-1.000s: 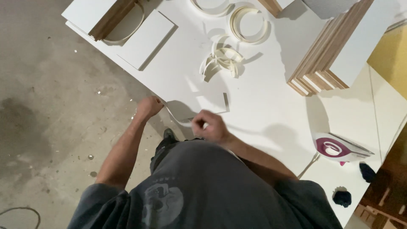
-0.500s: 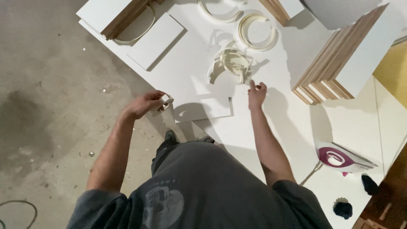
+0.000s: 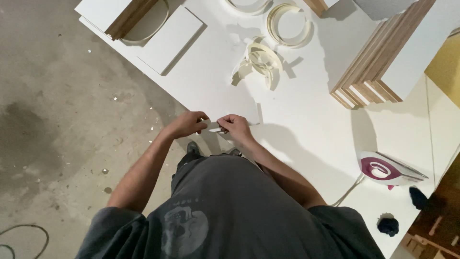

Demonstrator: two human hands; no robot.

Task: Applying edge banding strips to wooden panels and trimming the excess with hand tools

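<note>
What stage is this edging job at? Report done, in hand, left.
Done: tape scraps lie curled on the table, so some cutting seems finished. In hand: left hand and right hand pinch a pale strip at the table's near edge. Left, probably: stacked boards show bare wood edges; the iron stands aside.

No packages, signs or screens show anywhere; the only label-like mark is a white swirl emblem on the maroon-and-white iron (image 3: 387,171) at the right.
</note>
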